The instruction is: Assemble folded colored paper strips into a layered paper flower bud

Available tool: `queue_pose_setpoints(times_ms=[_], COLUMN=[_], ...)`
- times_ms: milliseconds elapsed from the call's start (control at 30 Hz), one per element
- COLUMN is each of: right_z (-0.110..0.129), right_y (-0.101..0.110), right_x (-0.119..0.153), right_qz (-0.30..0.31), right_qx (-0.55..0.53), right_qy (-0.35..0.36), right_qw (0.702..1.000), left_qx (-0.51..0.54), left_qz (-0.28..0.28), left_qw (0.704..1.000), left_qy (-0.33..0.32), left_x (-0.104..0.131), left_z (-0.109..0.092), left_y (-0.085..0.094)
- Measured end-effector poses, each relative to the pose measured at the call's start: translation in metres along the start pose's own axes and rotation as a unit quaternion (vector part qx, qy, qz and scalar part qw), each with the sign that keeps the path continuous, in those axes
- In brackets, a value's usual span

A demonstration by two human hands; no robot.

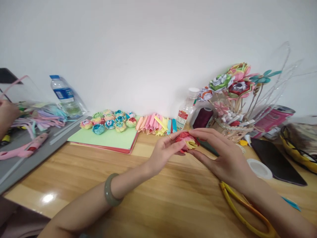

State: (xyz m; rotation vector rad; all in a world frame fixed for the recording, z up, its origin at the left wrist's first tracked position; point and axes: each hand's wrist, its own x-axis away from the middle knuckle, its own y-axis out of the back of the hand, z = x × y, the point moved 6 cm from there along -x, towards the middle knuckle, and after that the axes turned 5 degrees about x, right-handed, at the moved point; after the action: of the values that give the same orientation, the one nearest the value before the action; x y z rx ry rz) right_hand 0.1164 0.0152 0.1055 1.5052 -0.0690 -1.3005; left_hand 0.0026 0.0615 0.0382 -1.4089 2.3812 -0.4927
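Observation:
A red and yellow paper flower (189, 141) is held up over the wooden table between both my hands. My left hand (167, 147) grips it from the left, thumb in front and fingers behind. From the right, my right hand (220, 153) closes round it, fingers over the top and thumb below. Beyond them, several finished paper flowers (109, 121) sit on a stack of green paper (104, 140). To their right lies a row of folded paper strips (156, 124) in orange, pink, yellow and blue.
Yellow-handled scissors (245, 208) lie under my right forearm, near a dark phone (278, 162) and a white lid (259, 168). Behind stand a plastic bottle (185, 110), a thread spool (203, 118) and a flower basket (232, 130). At left, another person's hand (8, 114) is near a pink glue gun (27, 147).

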Motion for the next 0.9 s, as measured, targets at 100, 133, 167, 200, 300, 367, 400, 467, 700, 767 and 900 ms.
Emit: queue_pose_setpoints(times_ms=[100,133,167,200,300,367,400,467,700,767,900], right_z=[-0.002,-0.002,-0.002,-0.001,0.001,0.002,0.002,0.002,0.002,0.002,0.007], right_y=[0.001,0.002,0.004,0.005,0.006,0.006,0.006,0.007,0.008,0.008,0.008], right_x=[-0.001,-0.001,-0.002,-0.002,-0.003,-0.003,-0.002,-0.001,0.0,0.0,0.0], right_qz=[0.002,0.003,0.004,0.004,0.015,0.026,0.026,0.012,0.021,0.027,0.002], right_qx=[0.003,0.002,0.0,-0.002,-0.01,-0.018,-0.021,-0.016,-0.002,-0.003,0.035], right_qy=[-0.006,-0.008,-0.009,-0.008,-0.004,-0.003,-0.001,0.008,0.022,0.016,0.047], right_qw=[1.0,1.0,1.0,1.0,1.0,1.0,0.999,1.0,1.0,1.0,0.998], left_qx=[0.048,0.068,0.088,0.107,0.142,0.152,0.16,0.182,0.221,0.219,0.217], left_qz=[0.02,0.027,0.033,0.038,0.058,0.069,0.07,0.07,0.09,0.086,0.073], left_qw=[0.999,0.997,0.996,0.993,0.986,0.982,0.98,0.975,0.964,0.965,0.968], left_qy=[-0.002,0.0,0.006,0.016,0.062,0.089,0.098,0.105,0.118,0.117,0.101], left_x=[0.0,-0.001,-0.002,-0.003,-0.006,-0.006,-0.007,-0.006,-0.003,-0.003,-0.004], left_z=[0.002,0.002,0.003,0.004,0.009,0.011,0.012,0.013,0.013,0.013,0.013], left_y=[-0.002,-0.002,-0.002,-0.001,-0.001,-0.002,-0.002,-0.003,-0.007,-0.007,-0.005])
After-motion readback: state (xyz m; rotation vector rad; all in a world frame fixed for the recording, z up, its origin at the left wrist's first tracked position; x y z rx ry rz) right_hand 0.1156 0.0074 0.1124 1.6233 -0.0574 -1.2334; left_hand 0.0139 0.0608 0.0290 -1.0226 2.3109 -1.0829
